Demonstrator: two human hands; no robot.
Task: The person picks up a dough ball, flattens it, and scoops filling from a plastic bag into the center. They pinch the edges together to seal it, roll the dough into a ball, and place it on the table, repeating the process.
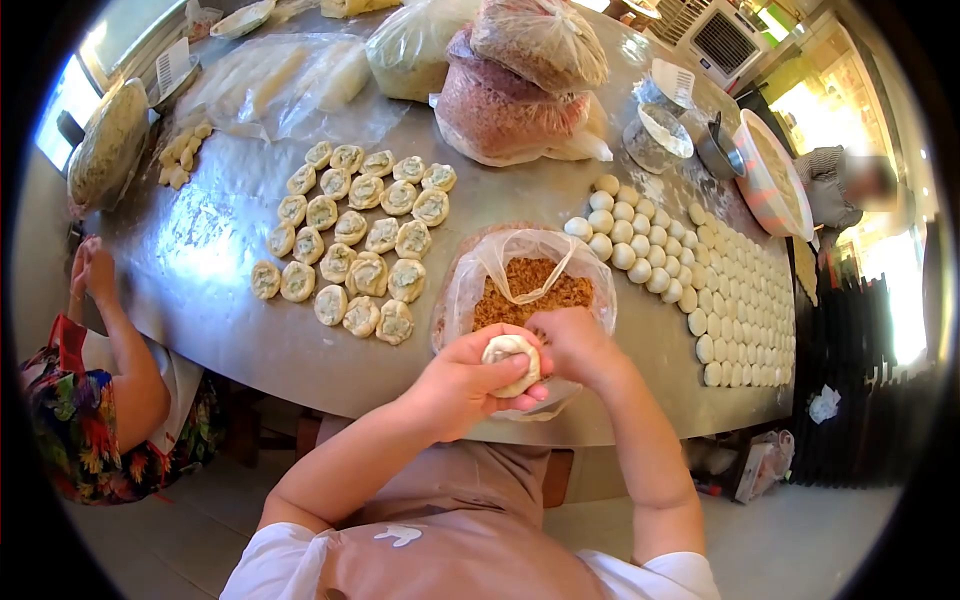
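My left hand (470,375) is closed around a pale piece of dough (511,362), cupped into a hollow with a folded rim. Right beside it, my right hand (570,342) reaches over the near side of a plastic bag (482,268) of brown crumbly filling (530,285). Its fingers look curled together, but their tips are hidden, so I cannot see what they hold. Left of the bag lie rows of round dough pieces (367,273) with greenish-flecked tops. Many smooth white dough balls (640,240) sit in rows on the right.
Large filled plastic bags (520,110) stand at the back of the metal table (230,330). A metal pot (720,150) and a big basin (772,172) are at the back right. Another person's hands (92,272) show at the left edge; a further person (840,185) is at the right.
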